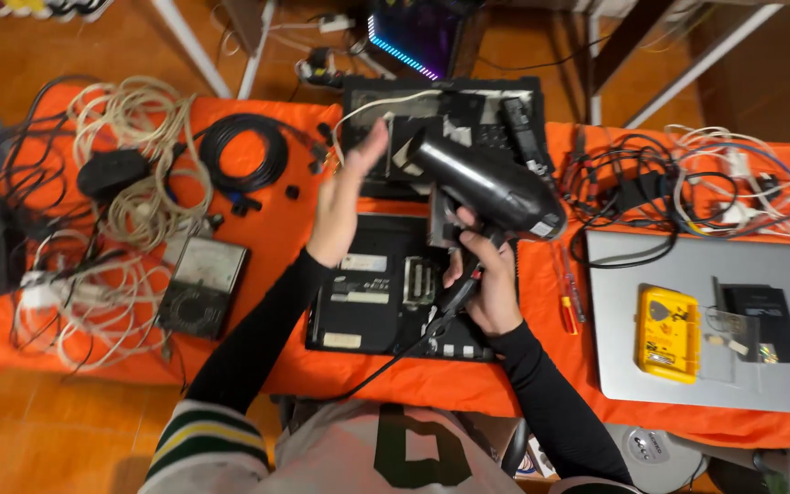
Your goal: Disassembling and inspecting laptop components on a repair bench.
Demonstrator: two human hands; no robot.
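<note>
My right hand (486, 279) grips the handle of a black hair dryer (491, 187), whose nozzle points up and to the left. Its black cord (395, 357) trails down toward me. My left hand (345, 201) is raised open in front of the nozzle, fingers spread, touching nothing. Under both hands lies an opened black laptop base (368, 302) with its insides showing, on an orange cloth (276, 247).
White cable tangles (130, 165) and a black coiled cable (244, 151) lie at left, with a grey multimeter (203, 288). A silver laptop (706, 320) at right carries a yellow box (667, 332). Screwdrivers (569, 293) and more cables (688, 183) lie nearby.
</note>
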